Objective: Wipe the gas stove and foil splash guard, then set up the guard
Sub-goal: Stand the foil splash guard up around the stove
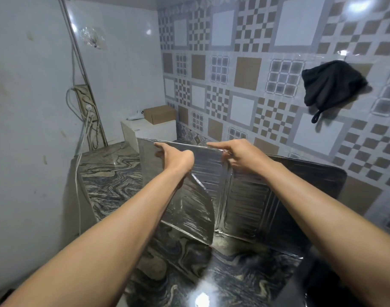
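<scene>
As the foil splash guard (247,196) stands upright, left hand (178,156) and right hand (241,154) pinch its top edge

Dim, cool light; glare on tiles (358,6) above the right hand (240,155), countertop (201,299) below it; edges bowed, soft.

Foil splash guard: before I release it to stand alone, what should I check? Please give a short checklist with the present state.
1. Grip of left hand and right hand on the foil splash guard top edge: ok.
2. The right panel stands along the tiled wall: ok.
3. The left panel opened flat: not ok, it curls inward.
4. Whole bottom edge on the counter: cannot tell.
5. A stove inside the guard: cannot tell.
</scene>
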`<action>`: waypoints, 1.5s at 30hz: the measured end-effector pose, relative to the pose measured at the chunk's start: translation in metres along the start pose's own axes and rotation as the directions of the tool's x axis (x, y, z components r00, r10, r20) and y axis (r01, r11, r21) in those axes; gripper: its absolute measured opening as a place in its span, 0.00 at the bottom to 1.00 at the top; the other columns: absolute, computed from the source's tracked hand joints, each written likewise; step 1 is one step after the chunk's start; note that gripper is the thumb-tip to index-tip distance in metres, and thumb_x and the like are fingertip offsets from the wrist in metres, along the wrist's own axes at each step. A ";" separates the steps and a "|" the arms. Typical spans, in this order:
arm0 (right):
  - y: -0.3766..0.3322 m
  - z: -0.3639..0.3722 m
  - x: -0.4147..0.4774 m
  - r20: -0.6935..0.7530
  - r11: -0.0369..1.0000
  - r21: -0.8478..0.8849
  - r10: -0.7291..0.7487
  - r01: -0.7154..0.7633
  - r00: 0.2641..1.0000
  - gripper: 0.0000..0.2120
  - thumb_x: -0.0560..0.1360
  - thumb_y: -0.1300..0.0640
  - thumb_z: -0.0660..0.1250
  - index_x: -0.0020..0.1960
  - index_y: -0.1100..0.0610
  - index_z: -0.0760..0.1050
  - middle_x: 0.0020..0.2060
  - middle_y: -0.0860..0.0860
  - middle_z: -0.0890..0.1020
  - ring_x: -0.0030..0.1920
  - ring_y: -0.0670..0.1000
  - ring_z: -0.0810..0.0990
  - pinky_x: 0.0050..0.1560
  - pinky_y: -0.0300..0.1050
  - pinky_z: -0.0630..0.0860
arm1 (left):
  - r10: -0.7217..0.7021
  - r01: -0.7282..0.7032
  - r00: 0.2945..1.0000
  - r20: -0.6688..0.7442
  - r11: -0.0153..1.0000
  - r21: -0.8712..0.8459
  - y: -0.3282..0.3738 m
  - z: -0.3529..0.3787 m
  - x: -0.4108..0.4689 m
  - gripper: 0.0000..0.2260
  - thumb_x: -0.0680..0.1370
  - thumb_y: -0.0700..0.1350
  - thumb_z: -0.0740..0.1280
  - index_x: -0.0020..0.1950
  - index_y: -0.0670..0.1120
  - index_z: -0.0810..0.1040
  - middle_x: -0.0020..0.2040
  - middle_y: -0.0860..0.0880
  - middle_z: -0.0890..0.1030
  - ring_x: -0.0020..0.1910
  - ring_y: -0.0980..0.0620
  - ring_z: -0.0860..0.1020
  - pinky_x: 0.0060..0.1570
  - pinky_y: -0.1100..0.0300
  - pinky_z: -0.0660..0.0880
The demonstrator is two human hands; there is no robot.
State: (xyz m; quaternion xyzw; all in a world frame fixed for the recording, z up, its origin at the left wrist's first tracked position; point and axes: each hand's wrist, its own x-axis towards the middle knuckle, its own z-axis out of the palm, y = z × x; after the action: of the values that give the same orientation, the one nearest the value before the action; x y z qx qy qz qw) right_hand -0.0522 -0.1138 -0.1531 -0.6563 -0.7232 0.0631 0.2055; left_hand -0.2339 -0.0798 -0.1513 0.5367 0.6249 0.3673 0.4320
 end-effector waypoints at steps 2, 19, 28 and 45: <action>0.003 0.000 0.002 -0.044 1.000 -0.011 -0.005 0.004 0.999 0.33 0.76 0.71 0.63 0.71 0.39 0.70 0.45 0.44 0.80 0.43 0.50 0.80 0.42 0.40 0.76 | 0.018 -0.018 1.000 0.000 1.000 0.022 0.003 -0.004 0.005 0.39 0.78 0.37 0.59 0.79 0.45 0.35 0.81 0.42 0.51 0.73 0.37 0.66 0.70 0.44 0.66; 0.094 -0.035 -0.031 -0.150 0.894 -0.404 0.146 -0.196 0.978 0.36 0.78 0.59 0.67 0.77 0.37 0.54 0.56 0.55 0.79 0.56 0.58 0.77 0.56 0.56 0.74 | 0.231 -0.308 0.857 0.460 0.946 0.100 0.017 0.021 0.014 0.30 0.63 0.30 0.58 0.63 0.49 0.75 0.45 0.39 0.77 0.39 0.47 0.69 0.30 0.61 0.63; 0.119 -0.040 -0.058 -0.312 0.841 -0.395 0.257 -0.371 0.915 0.33 0.79 0.65 0.61 0.76 0.39 0.59 0.47 0.52 0.71 0.45 0.55 0.68 0.49 0.47 0.64 | 0.306 -0.421 0.710 0.635 0.906 0.034 0.045 0.046 0.027 0.39 0.69 0.24 0.56 0.75 0.52 0.68 0.43 0.47 0.76 0.34 0.51 0.69 0.28 0.62 0.65; 0.166 -0.074 -0.141 -0.401 0.644 -0.432 0.491 -0.632 0.774 0.33 0.80 0.56 0.65 0.77 0.36 0.54 0.60 0.57 0.72 0.59 0.59 0.69 0.63 0.56 0.66 | 0.263 -0.648 0.343 0.902 0.761 0.025 0.080 0.149 -0.014 0.39 0.73 0.30 0.57 0.80 0.54 0.52 0.48 0.42 0.79 0.31 0.48 0.75 0.20 0.65 0.67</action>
State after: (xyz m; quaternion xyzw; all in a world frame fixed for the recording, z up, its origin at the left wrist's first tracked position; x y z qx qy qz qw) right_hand 0.1369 -0.2431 -0.1766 -0.8815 -0.4366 -0.1660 0.0686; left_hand -0.0656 -0.0815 -0.1283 0.8723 0.2007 0.0284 0.4450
